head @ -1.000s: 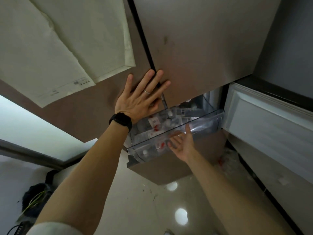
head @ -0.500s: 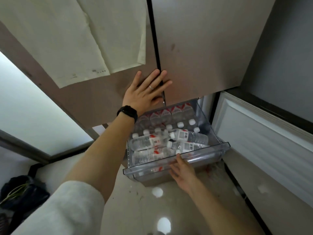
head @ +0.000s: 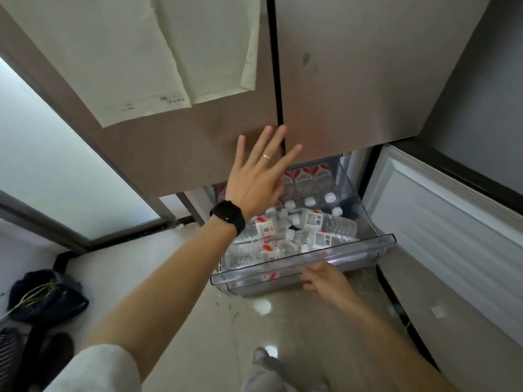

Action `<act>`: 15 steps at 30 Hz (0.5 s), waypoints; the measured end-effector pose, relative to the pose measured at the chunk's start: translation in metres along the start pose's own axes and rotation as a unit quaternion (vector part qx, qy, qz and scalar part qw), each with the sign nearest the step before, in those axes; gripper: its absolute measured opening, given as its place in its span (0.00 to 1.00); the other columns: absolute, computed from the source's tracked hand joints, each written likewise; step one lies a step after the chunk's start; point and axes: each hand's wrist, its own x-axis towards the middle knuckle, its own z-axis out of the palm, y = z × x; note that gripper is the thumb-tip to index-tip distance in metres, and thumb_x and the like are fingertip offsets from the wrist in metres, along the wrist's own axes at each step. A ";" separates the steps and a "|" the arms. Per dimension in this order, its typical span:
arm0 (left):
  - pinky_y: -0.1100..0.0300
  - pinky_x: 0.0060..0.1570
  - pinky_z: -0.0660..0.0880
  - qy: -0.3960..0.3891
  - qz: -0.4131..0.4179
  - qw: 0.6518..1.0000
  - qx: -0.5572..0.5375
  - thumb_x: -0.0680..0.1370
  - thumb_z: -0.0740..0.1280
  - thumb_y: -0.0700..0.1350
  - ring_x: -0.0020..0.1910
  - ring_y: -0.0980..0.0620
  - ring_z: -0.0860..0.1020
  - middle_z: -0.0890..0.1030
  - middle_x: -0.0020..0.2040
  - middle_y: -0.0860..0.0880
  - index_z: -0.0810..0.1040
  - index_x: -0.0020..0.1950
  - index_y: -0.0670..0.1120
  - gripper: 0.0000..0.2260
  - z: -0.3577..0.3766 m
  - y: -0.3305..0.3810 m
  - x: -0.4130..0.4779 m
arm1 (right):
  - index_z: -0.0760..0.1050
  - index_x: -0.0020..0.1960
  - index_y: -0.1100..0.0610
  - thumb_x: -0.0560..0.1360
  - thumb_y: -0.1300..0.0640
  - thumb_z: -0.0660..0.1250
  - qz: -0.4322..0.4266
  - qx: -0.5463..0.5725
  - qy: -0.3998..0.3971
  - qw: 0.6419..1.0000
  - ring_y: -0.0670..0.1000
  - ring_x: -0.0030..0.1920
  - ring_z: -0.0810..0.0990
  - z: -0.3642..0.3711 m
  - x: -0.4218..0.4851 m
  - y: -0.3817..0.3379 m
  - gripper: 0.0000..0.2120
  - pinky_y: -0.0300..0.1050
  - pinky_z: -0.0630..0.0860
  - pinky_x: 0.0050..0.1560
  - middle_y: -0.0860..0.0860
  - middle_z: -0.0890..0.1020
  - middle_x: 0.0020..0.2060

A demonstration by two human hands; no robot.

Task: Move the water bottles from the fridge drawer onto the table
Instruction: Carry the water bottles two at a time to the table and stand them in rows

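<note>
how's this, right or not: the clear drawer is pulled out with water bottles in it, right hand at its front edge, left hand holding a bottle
Not quite. The left hand holds no bottle; its fingers are spread open in front of the fridge doors. The rest stands: the head view shows the clear drawer pulled out with water bottles in it and the right hand at its front edge.

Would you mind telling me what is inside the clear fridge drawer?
Clear water bottles with red-and-white labels lie piled in the drawer; more stand upright behind. The left hand covers part of the back row; lower layers are hidden.
</note>
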 end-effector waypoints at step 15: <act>0.45 0.73 0.63 -0.369 -0.261 0.849 -0.273 0.74 0.71 0.60 0.73 0.42 0.64 0.66 0.76 0.45 0.59 0.79 0.54 0.38 0.119 -0.003 -0.105 | 0.62 0.76 0.58 0.71 0.21 0.46 0.048 -0.569 0.008 0.821 0.59 0.71 0.69 0.023 0.075 -0.069 0.49 0.62 0.58 0.73 0.57 0.71 0.72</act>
